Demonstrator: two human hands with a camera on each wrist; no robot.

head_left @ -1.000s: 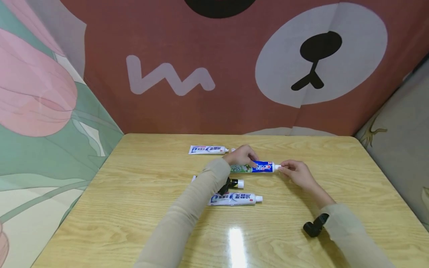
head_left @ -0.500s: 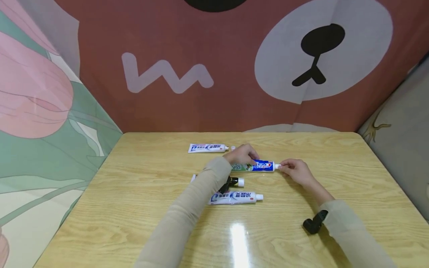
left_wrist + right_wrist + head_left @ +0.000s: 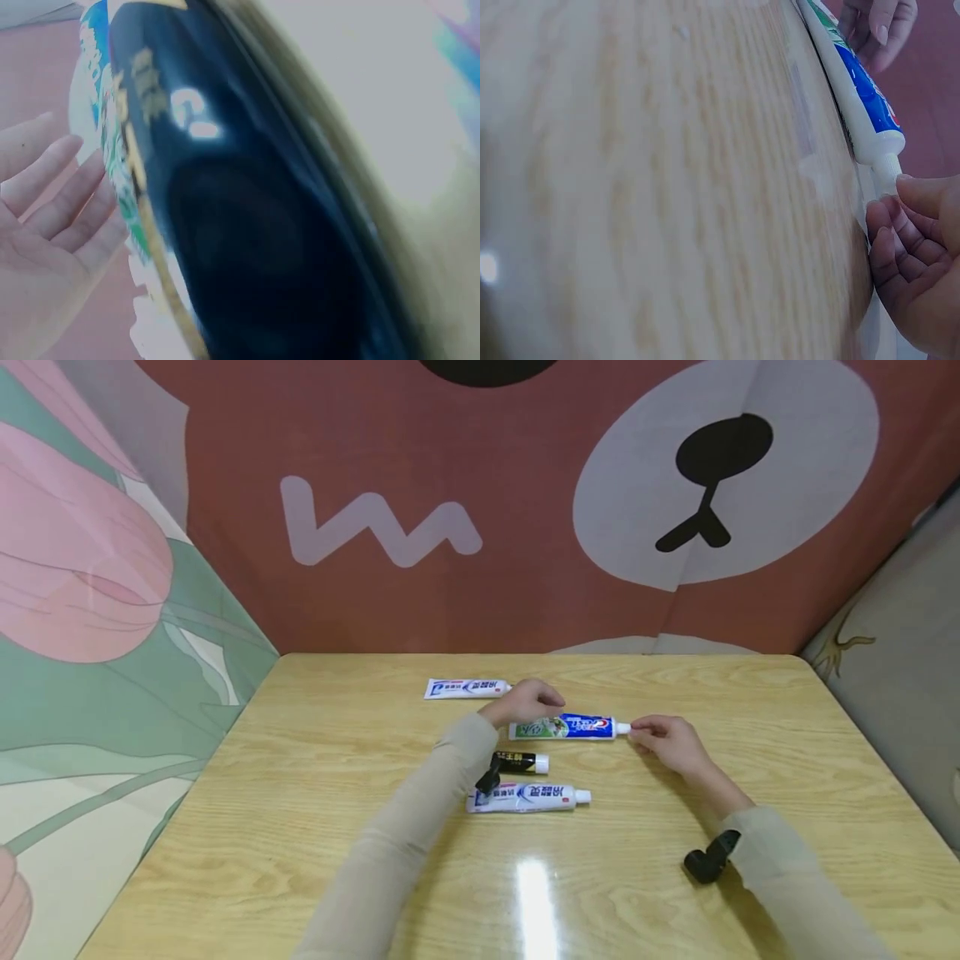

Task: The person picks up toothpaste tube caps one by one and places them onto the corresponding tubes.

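A blue and green toothpaste tube [image 3: 588,727] lies on the wooden table, its white cap pointing right. The thumb and fingertips of my right hand [image 3: 671,745] pinch that cap [image 3: 886,171], as the right wrist view also shows. Over the tube's other end is my left hand [image 3: 527,700], fingers loosely extended and gripping nothing. In the left wrist view, the left hand [image 3: 52,232] appears beyond a black tube [image 3: 225,195] that fills the middle.
A white toothpaste tube [image 3: 465,689] lies at the back, its neck end behind the left hand. Nearer are the black tube [image 3: 523,763] and another white toothpaste tube [image 3: 536,797], partly covered by the left wrist's camera [image 3: 488,777]. A printed cloth [image 3: 420,610] stands behind the table.
My left hand has let go of the blue and green tube and moved slightly left and back, uncovering more of it. The right hand stays at the cap.
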